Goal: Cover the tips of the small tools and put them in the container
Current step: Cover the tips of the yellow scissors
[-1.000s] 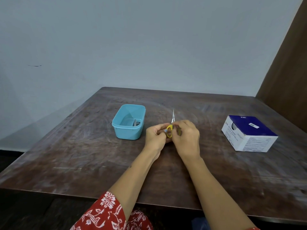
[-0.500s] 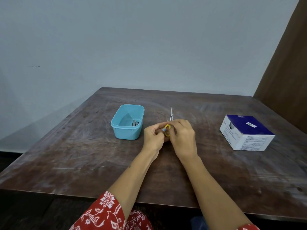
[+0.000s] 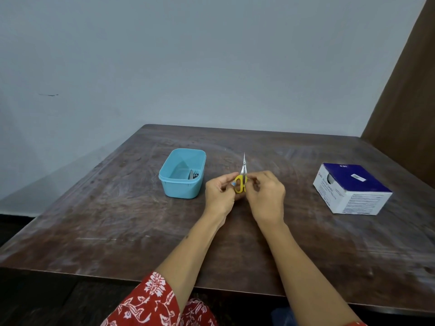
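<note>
Small scissors [image 3: 242,175] with yellow handles and thin bare steel blades point away from me, tip up, at the table's middle. My right hand [image 3: 266,196] pinches the yellow handles from the right. My left hand [image 3: 220,195] is curled at the handles' left side, and a small light-blue piece [image 3: 233,184] shows between its fingertips. The light-blue plastic container [image 3: 182,187] stands just left of my hands, with small dark tools lying in its near right corner.
A white and dark-blue cardboard box [image 3: 353,188] sits on the right of the brown wooden table [image 3: 117,220]. A grey wall stands behind the table and a brown panel rises at the far right.
Both hands have stayed together at the scissors. The yellow handles show more between the fingers now, and the blades still point away.
</note>
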`<state>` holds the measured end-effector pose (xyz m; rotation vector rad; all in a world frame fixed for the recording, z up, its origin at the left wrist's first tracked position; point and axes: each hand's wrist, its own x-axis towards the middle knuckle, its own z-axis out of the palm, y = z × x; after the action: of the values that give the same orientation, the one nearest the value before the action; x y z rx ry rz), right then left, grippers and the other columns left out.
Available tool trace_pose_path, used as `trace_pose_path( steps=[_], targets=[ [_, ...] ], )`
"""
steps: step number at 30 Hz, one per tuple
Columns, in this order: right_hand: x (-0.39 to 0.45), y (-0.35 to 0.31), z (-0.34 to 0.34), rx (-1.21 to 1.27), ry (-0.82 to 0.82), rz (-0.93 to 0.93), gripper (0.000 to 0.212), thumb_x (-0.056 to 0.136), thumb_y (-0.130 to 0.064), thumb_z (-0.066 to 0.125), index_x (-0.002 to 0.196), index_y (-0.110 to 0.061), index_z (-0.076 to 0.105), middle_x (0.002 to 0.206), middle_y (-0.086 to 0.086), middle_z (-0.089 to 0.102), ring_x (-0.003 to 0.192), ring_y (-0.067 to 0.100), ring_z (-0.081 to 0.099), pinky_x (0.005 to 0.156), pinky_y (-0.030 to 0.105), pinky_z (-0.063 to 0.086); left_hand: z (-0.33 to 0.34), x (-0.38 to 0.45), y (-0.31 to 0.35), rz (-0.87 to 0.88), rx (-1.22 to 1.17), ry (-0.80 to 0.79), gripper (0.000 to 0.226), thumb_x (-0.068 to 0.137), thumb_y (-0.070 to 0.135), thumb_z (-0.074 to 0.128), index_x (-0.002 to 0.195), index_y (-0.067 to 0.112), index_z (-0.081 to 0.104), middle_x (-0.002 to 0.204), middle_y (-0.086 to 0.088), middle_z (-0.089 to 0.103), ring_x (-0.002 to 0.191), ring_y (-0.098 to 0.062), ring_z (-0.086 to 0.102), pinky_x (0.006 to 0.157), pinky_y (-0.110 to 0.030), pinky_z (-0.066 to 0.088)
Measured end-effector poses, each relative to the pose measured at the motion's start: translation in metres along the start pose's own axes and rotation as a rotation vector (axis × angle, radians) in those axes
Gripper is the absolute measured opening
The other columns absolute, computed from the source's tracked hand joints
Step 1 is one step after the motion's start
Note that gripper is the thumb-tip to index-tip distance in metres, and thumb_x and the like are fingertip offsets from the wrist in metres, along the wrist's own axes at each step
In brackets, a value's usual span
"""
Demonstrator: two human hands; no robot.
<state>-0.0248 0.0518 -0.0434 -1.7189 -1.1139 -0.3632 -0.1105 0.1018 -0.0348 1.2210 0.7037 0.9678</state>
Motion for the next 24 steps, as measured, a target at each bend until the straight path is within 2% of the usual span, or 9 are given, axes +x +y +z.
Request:
trace_pose_path(
  steps=[3,7,12,15,17,19,21,24],
  targets=[
    [0.0003,0.0013,-0.0018,-0.01,0.022,0.146,0.012,0.073,0.0,0.068,0.083,-0.005,0.071,0.083,0.01,0.068,0.073,0.026,0.064,0.07,0.035,0.053,-0.0004,0.0002,-0.0007,-0.004,-0.001,0.01,0.026,0.091,-0.007,0.049,0.113,-0.002,0.061,0.098,-0.016,0.07,0.086,-0.019,0.069,0.079,-0.033,0.058],
    [0.0003,-0.0029,-0.004,0.03,0.032,-0.035,0.018,0.075,0.005,0.066,0.089,-0.004,0.073,0.085,0.009,0.069,0.077,0.022,0.063,0.072,0.027,0.049,0.0007,-0.0007,-0.0003,-0.007,0.027,-0.023,0.027,0.09,-0.009,0.049,0.111,0.0,0.064,0.089,-0.009,0.071,0.077,-0.011,0.069,0.078,-0.034,0.058],
    [0.0008,0.0003,-0.0045,0.028,0.041,0.087,0.015,0.076,0.002,0.066,0.088,-0.005,0.072,0.084,0.009,0.068,0.073,0.021,0.063,0.071,0.036,0.054,-0.0004,-0.0006,-0.001,0.0,0.062,-0.004,0.027,0.091,-0.008,0.049,0.113,-0.001,0.062,0.097,-0.015,0.07,0.085,-0.018,0.068,0.083,-0.039,0.057],
    [0.0005,-0.0022,-0.0042,-0.006,0.025,-0.053,0.017,0.072,0.007,0.067,0.084,-0.004,0.072,0.081,0.009,0.067,0.075,0.022,0.06,0.073,0.019,0.043,0.0001,-0.0021,0.0,0.018,0.08,-0.022,0.027,0.09,-0.01,0.048,0.112,-0.002,0.063,0.09,-0.01,0.07,0.076,-0.009,0.068,0.075,-0.029,0.058],
    [-0.0013,-0.0053,-0.0032,-0.031,-0.004,-0.128,0.016,0.069,0.007,0.068,0.08,-0.005,0.071,0.078,0.008,0.066,0.073,0.021,0.058,0.07,0.015,0.036,-0.0001,-0.0025,0.0006,0.021,0.091,-0.022,0.029,0.09,-0.012,0.045,0.11,-0.002,0.063,0.083,-0.003,0.068,0.067,-0.002,0.067,0.066,-0.02,0.057],
    [-0.0028,-0.0047,-0.0009,-0.021,-0.031,-0.157,0.016,0.067,0.006,0.07,0.077,-0.006,0.071,0.075,0.006,0.065,0.068,0.019,0.058,0.066,0.016,0.039,-0.001,-0.0013,0.0001,0.026,0.094,0.005,0.032,0.09,-0.013,0.042,0.11,-0.001,0.063,0.082,-0.001,0.068,0.065,-0.002,0.067,0.064,-0.019,0.056],
    [-0.0048,-0.0031,0.0002,0.022,-0.062,-0.125,0.015,0.065,0.004,0.072,0.074,-0.008,0.071,0.072,0.004,0.065,0.062,0.017,0.058,0.061,0.025,0.051,-0.0023,0.0009,-0.001,0.027,0.091,0.036,0.033,0.089,-0.013,0.044,0.111,0.0,0.064,0.088,-0.005,0.069,0.068,-0.004,0.066,0.068,-0.021,0.056],
    [-0.0048,-0.0013,-0.0001,0.047,-0.084,-0.049,0.013,0.064,0.0,0.073,0.069,-0.011,0.069,0.069,0.001,0.065,0.056,0.013,0.057,0.056,0.03,0.053,-0.0029,0.0016,-0.0011,0.021,0.073,0.048,0.032,0.088,-0.013,0.045,0.111,0.0,0.065,0.094,-0.01,0.069,0.074,-0.01,0.067,0.072,-0.024,0.056]
  ],
)
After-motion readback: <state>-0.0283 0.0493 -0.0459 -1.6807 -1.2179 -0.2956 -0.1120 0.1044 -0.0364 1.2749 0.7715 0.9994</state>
